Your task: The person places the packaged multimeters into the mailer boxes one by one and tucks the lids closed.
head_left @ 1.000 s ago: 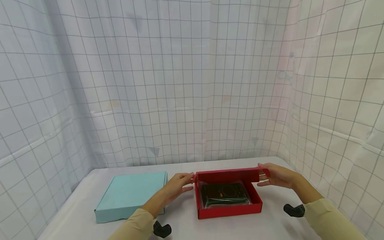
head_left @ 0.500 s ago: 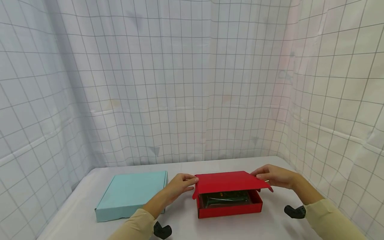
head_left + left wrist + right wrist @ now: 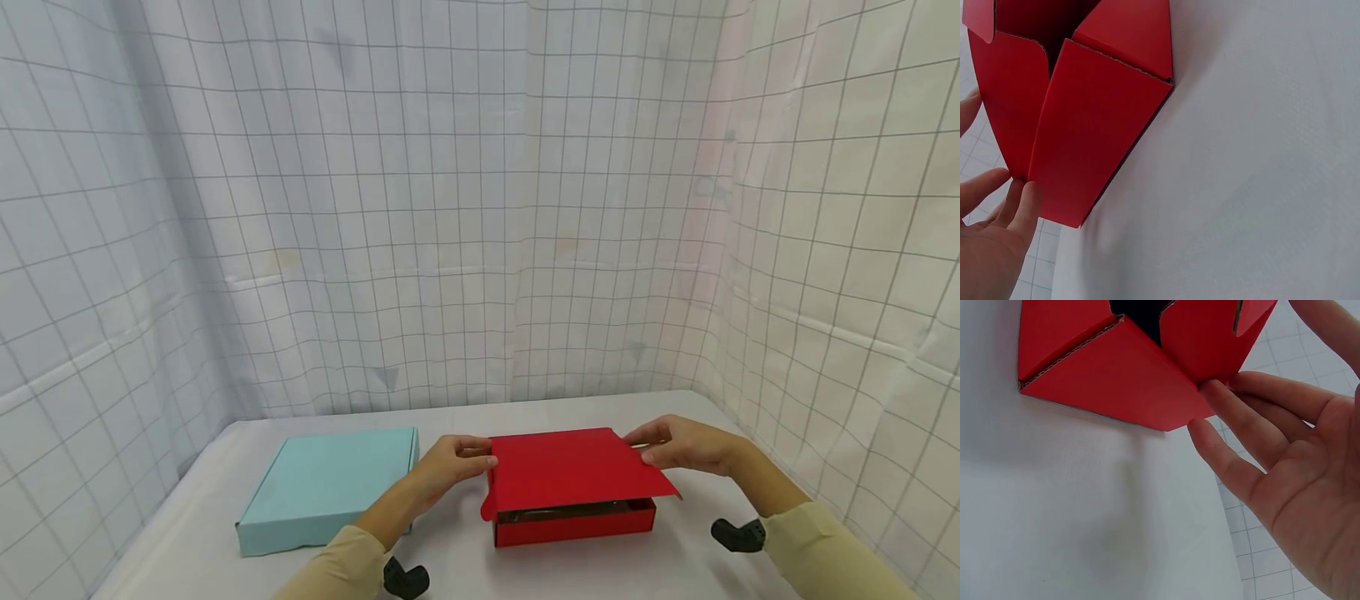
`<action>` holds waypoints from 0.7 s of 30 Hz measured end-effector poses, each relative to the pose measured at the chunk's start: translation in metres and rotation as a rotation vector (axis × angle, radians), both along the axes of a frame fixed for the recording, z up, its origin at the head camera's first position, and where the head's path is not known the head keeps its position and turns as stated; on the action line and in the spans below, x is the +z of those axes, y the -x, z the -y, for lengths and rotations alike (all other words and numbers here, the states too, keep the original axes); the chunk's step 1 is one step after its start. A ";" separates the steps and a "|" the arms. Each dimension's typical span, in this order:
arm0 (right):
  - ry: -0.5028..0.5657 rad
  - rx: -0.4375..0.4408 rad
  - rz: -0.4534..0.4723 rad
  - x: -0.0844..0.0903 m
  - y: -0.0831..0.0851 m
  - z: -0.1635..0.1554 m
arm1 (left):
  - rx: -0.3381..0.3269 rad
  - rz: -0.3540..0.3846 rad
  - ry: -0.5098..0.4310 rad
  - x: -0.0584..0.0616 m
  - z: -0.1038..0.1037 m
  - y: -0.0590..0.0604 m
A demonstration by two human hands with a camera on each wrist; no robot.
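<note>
Item 1, far left of the red box: a pale blue box (image 3: 327,487), shut, flat on the white counter (image 3: 195,542). Our left forearm passes over its near right corner. Risk: a drifting elbow nudges it; no other concern.

Item 2, at the red box's left edge: our left hand (image 3: 448,463), fingers fairly straight and relaxed, tips resting on the lid's left side and clamped on nothing. The left wrist view shows the fingertips (image 3: 1022,200) against the red card where lid and side flap meet. Risk: a fingertip gets caught between flap and wall as the lid comes down.

Item 3, the landmark itself: the red box (image 3: 573,521), on the counter just right of centre, well apart from the wall sheets. Its lid (image 3: 573,469) hangs low over the base, not yet seated; a dark slit shows along the front, and we cannot make out the contents through it. Risks: the rounded side tabs (image 3: 489,507) ride outside the walls instead of tucking in, so the lid springs up; uneven pressure from one side skews the lid or slides the light base across the counter; the front flap creases if forced.

Item 4, at the red box's right rear corner: our right hand (image 3: 678,446), fingers extended, flat on the lid's edge, gripping nothing. Risk: it slips off the thin card edge.
</note>
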State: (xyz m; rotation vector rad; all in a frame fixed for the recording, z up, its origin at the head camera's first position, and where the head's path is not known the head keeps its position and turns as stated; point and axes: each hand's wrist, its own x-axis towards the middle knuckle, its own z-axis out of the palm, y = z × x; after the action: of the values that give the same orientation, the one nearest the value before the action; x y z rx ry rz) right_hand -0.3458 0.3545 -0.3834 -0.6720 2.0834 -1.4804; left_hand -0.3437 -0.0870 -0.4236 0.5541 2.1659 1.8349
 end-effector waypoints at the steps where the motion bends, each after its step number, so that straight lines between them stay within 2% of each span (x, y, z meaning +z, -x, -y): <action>1: -0.006 -0.003 -0.003 0.000 -0.001 0.000 | 0.002 -0.004 0.005 -0.001 0.000 0.000; 6: -0.020 -0.004 -0.037 -0.002 -0.003 0.000 | 0.016 -0.020 0.028 -0.002 -0.001 0.000; 14: -0.076 0.008 -0.089 -0.003 -0.006 0.001 | 0.039 -0.092 0.110 -0.002 -0.002 -0.003; 21: -0.129 -0.019 -0.154 -0.004 -0.010 0.007 | 0.034 -0.103 0.126 -0.004 -0.001 -0.004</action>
State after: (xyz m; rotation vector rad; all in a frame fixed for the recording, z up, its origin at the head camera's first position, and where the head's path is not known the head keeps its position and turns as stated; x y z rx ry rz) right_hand -0.3363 0.3477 -0.3871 -0.7381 2.2857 -1.3274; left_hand -0.3396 -0.0860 -0.4272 0.6002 2.3526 1.7062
